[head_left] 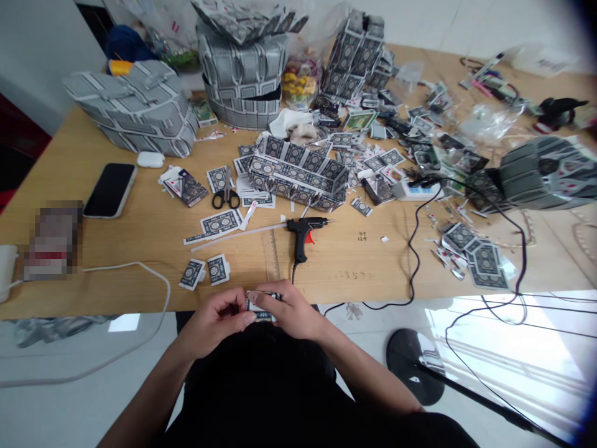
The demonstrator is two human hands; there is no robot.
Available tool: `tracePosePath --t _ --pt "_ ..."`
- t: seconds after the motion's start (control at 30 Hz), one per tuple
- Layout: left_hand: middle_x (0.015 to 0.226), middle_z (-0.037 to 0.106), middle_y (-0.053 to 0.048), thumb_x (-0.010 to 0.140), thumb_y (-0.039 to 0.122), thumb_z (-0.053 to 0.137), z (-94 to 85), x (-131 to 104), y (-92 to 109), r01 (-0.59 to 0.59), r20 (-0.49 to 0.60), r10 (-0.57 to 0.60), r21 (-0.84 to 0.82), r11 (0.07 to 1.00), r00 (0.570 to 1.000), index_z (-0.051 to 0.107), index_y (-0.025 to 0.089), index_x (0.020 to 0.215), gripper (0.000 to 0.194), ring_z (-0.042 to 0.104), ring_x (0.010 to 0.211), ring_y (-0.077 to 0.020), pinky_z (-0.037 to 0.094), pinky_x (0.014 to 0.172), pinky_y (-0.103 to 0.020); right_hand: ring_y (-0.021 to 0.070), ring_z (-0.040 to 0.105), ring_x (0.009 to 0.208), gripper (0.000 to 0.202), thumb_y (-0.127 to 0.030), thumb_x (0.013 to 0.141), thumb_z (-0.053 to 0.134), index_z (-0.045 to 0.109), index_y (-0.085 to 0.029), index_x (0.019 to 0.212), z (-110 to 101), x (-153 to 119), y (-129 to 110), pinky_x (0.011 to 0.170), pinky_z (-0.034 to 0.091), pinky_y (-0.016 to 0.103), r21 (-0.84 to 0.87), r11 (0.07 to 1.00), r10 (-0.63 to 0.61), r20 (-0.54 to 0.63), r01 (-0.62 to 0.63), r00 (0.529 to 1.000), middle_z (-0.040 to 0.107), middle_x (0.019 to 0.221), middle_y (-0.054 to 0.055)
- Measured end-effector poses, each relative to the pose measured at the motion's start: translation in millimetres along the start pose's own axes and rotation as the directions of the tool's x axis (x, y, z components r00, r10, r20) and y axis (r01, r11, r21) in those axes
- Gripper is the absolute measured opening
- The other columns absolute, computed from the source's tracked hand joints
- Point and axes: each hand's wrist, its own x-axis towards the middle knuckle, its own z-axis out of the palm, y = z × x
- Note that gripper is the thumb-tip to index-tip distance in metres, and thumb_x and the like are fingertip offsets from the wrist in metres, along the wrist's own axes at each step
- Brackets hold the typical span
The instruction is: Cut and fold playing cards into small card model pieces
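Note:
Just off the table's front edge, my left hand (226,316) and my right hand (290,311) both grip a playing card (263,308) by its sides. Fingers cover much of the card, so any fold in it is hard to make out. Beyond my left hand lie two folded cards (217,269), their patterned backs facing up. A black glue gun (301,238) with an orange trigger rests past my right hand, a long glue stick (237,236) at its rear. Scissors (226,194) and loose cards (221,221) lie farther back.
An open box woven from cards (298,174) sits mid-table, with larger woven card pieces (245,74) behind it. Card scraps heap at the back right. A phone (111,190) lies on the left. Black cables (411,249) run from a power strip (415,189) over the front edge.

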Motion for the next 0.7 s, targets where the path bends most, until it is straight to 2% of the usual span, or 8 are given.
tracePosePath --t 0.13,0.23,0.3,0.43,0.53,0.7 --pt "0.066 0.059 0.002 0.099 0.046 0.074 3.5 2.1 0.4 -0.022 0.034 0.023 -0.027 0.999 0.999 0.059 0.018 0.075 0.040 0.052 0.062 -0.0113 0.041 0.063 -0.023 0.0114 0.042 0.067 0.048 -0.044 0.108 0.063 0.049 -0.020 0.070 -6.5 -0.2 0.0 0.068 0.039 0.026 -0.018 0.997 -0.079 0.075 0.081 0.994 0.046 0.068 -0.005" --pt "0.064 0.061 0.001 0.101 0.049 0.072 5.1 2.1 0.9 -0.025 0.036 0.027 -0.060 0.998 0.999 0.061 0.018 0.073 0.043 0.054 0.061 -0.0113 0.042 0.062 -0.023 0.0119 0.047 0.068 0.047 -0.047 0.110 0.060 0.058 -0.018 0.074 -9.2 -0.5 2.2 0.070 0.042 0.025 0.003 0.992 -0.128 0.128 0.128 0.983 0.054 0.071 -0.003" --pt "0.061 0.061 0.001 0.099 0.051 0.074 4.7 1.9 1.9 0.004 0.081 0.002 -0.081 0.997 0.997 0.062 0.017 0.072 0.045 0.054 0.057 -0.0109 0.041 0.058 -0.022 0.0121 0.048 0.067 0.049 -0.052 0.111 0.058 0.065 -0.016 0.077 -9.3 -1.0 4.6 0.068 0.043 0.025 0.025 0.990 -0.138 0.170 0.136 0.976 0.056 0.071 -0.002" --pt "0.054 0.060 0.000 0.096 0.059 0.074 1.9 3.3 4.5 0.058 0.202 -0.036 -0.102 0.993 0.979 0.070 0.016 0.070 0.050 0.051 0.049 -0.0100 0.037 0.049 -0.022 0.0121 0.042 0.063 0.061 -0.063 0.110 0.053 0.068 -0.016 0.074 -7.2 -2.5 7.8 0.062 0.039 0.025 0.029 0.994 -0.109 0.208 0.105 0.972 0.049 0.063 -0.003" --pt "0.047 0.058 -0.001 0.093 0.064 0.075 0.7 5.1 4.5 0.106 0.208 -0.082 -0.106 0.989 0.975 0.070 0.016 0.061 0.058 0.049 0.041 -0.0094 0.034 0.044 -0.022 0.0119 0.040 0.061 0.066 -0.068 0.109 0.050 0.063 -0.017 0.068 -5.0 -3.2 6.6 0.060 0.038 0.025 0.008 0.996 -0.088 0.211 0.088 0.974 0.044 0.061 -0.004" --pt "0.040 0.055 -0.002 0.085 0.074 0.076 4.7 5.0 0.3 0.179 0.100 -0.166 -0.141 0.974 0.981 0.069 0.017 0.052 0.067 0.044 0.033 -0.0084 0.029 0.037 -0.021 0.0108 0.034 0.057 0.071 -0.073 0.108 0.045 0.042 -0.021 0.059 -1.8 -3.4 -0.3 0.055 0.034 0.027 -0.082 0.995 -0.033 0.169 0.048 0.985 0.035 0.058 -0.005"
